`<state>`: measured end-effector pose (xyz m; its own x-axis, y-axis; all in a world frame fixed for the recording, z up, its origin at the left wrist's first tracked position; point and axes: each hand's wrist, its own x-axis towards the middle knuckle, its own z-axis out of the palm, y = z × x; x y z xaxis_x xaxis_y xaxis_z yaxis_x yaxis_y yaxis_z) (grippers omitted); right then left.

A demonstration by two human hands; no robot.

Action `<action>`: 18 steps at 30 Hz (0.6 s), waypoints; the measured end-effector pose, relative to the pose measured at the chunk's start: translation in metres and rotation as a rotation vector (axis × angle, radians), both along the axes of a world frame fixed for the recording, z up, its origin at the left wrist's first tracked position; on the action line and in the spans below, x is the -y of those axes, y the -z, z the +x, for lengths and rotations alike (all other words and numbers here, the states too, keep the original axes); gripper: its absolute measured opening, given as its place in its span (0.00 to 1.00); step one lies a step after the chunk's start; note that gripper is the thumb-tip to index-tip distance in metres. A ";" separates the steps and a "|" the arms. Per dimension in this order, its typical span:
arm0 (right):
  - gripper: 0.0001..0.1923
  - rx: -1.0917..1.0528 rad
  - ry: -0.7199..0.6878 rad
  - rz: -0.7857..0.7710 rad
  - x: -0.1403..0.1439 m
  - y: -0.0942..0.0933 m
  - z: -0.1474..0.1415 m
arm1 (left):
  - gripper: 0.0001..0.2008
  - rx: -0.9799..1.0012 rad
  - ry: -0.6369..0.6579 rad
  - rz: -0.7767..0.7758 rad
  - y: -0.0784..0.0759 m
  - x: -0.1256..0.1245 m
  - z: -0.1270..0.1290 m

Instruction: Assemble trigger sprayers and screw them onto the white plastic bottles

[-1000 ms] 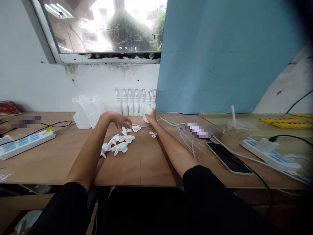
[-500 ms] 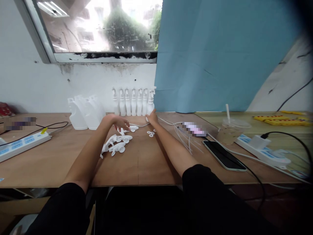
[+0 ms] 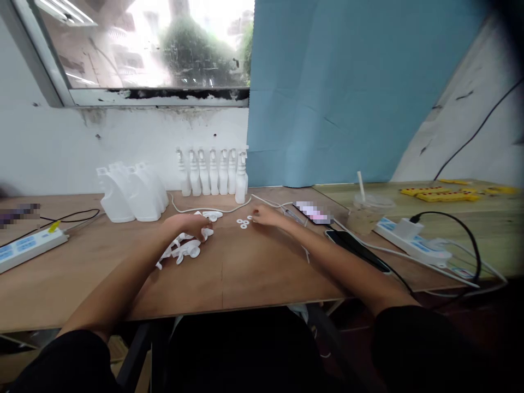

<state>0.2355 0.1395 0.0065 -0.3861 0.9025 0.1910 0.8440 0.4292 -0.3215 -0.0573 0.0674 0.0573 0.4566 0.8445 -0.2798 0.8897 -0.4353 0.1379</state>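
Both hands have drawn back from the far edge of the table [image 3: 245, 273] since the earlier frame: the right hand [image 3: 266, 215], which a second ago reached up to the row of assembled spray bottles [image 3: 213, 173] by the wall, now rests lower and nearer, and the left hand [image 3: 190, 225] has slid back onto the pile of trigger sprayer heads [image 3: 184, 246].

That pile lies under and just behind the left hand's fingers, spilling toward the person's left; most of the heads lie on their sides with their long axes running roughly left to right, nozzles pointing left. The left hand is palm down, fingers curled loosely over the heads; whether it pinches one I cannot tell. Its forearm runs diagonally from the lower left.

The right hand lies palm down, fingers extended and slightly apart, tips touching or just beside a small cluster of white washers [image 3: 244, 222] lying flat on the wood; nothing is clamped in it. Its forearm stretches from the lower right.

Beyond the left hand stand empty white bottles [image 3: 131, 194]. Right of the right forearm lie a phone [image 3: 356, 250], an iced drink cup [image 3: 366, 213] and a power strip [image 3: 413, 243].
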 end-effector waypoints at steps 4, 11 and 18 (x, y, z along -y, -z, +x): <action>0.06 0.049 -0.037 0.005 0.014 0.017 0.004 | 0.25 0.034 0.168 0.110 0.012 0.015 0.012; 0.11 0.034 -0.025 0.068 0.014 0.025 0.008 | 0.22 0.252 0.327 0.346 0.047 0.043 0.056; 0.11 -0.021 -0.024 0.074 0.014 0.026 0.017 | 0.24 0.369 0.352 0.384 0.066 0.043 0.060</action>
<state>0.2526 0.1258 -0.0198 -0.4030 0.8759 0.2653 0.8266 0.4728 -0.3053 0.0030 0.0248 -0.0083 0.7335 0.6353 0.2416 0.6083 -0.7721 0.1837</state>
